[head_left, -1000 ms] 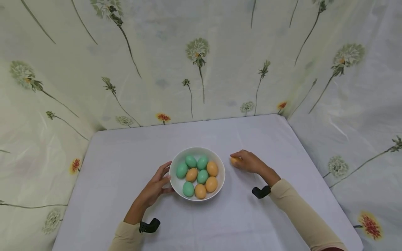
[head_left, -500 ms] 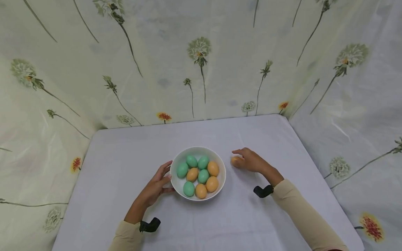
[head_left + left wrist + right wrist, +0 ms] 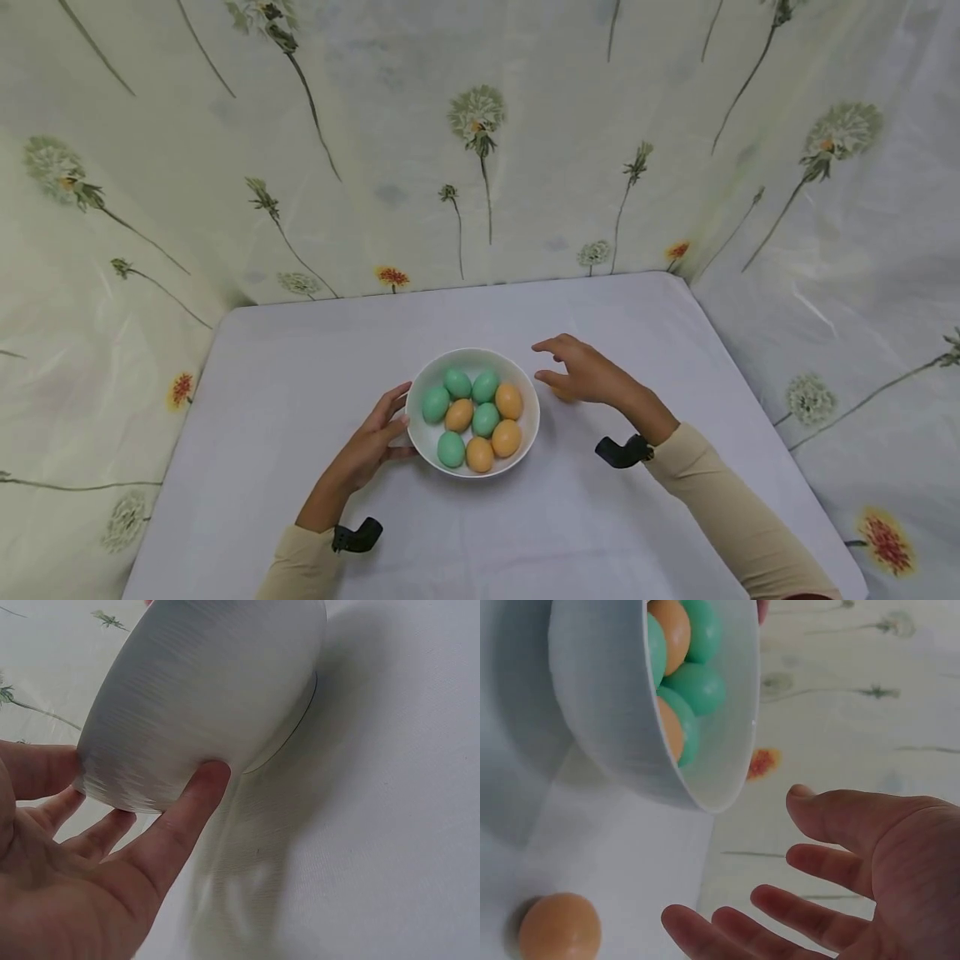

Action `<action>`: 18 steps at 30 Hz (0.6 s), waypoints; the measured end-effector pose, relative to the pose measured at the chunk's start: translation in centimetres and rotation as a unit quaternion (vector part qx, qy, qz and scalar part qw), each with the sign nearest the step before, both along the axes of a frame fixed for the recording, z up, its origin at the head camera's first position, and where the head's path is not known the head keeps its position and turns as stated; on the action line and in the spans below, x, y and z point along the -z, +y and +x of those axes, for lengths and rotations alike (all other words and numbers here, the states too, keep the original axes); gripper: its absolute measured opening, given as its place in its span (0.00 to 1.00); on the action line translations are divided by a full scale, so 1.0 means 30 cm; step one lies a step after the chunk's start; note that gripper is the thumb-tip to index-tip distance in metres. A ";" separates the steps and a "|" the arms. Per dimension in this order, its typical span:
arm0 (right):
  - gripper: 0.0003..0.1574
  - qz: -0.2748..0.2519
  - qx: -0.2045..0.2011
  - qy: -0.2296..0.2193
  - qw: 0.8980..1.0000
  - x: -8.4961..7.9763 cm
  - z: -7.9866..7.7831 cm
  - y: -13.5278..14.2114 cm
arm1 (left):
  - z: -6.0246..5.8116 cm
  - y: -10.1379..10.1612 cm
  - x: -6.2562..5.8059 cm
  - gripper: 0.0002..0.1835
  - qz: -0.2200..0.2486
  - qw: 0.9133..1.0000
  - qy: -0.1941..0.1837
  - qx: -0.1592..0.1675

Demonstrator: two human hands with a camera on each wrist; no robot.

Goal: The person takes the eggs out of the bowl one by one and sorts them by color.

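Note:
A white bowl (image 3: 468, 361) sits on the table with several green eggs (image 3: 436, 404) and several orange eggs (image 3: 508, 401) inside. My left hand (image 3: 369, 442) holds the bowl by its left side, thumb at the rim, and in the left wrist view a fingertip (image 3: 214, 776) presses the outer wall. To the right of the bowl, an orange egg (image 3: 560, 928) rests on the tabletop. My right hand (image 3: 588, 371) hovers over this egg, fingers spread and holding nothing. From the head view the hand hides most of that egg.
A white cloth covers the table (image 3: 300, 358). Behind and beside it hangs a flower-printed sheet (image 3: 390, 150), meeting the table's far and side edges. Black devices (image 3: 625, 452) are strapped to both wrists.
My right hand has let go of the orange egg, opened its fingers and lifted slightly up and left, leaving the egg on the table. The left hand and bowl have stayed in place.

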State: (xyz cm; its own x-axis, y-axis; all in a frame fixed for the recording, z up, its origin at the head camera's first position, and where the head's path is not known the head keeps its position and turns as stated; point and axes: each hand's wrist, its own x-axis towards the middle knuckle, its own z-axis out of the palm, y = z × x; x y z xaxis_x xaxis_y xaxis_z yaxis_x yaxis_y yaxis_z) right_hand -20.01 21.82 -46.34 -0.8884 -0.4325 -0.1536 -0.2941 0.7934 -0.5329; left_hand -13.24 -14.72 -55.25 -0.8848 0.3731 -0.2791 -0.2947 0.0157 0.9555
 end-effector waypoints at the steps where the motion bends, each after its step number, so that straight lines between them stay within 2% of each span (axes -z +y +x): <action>1: 0.32 0.000 -0.004 0.001 1.000 -0.007 0.002 -0.014 | 0.000 0.000 -0.001 0.31 0.002 1.000 0.001 0.002; 8: 0.31 -0.027 -0.048 0.003 0.998 -0.037 0.000 -0.096 | -0.004 -0.002 -0.002 0.31 0.003 1.000 0.004 0.004; 18: 0.32 -0.063 -0.083 -0.066 0.992 -0.031 -0.013 -0.195 | -0.005 -0.004 -0.002 0.31 0.007 1.000 0.004 0.012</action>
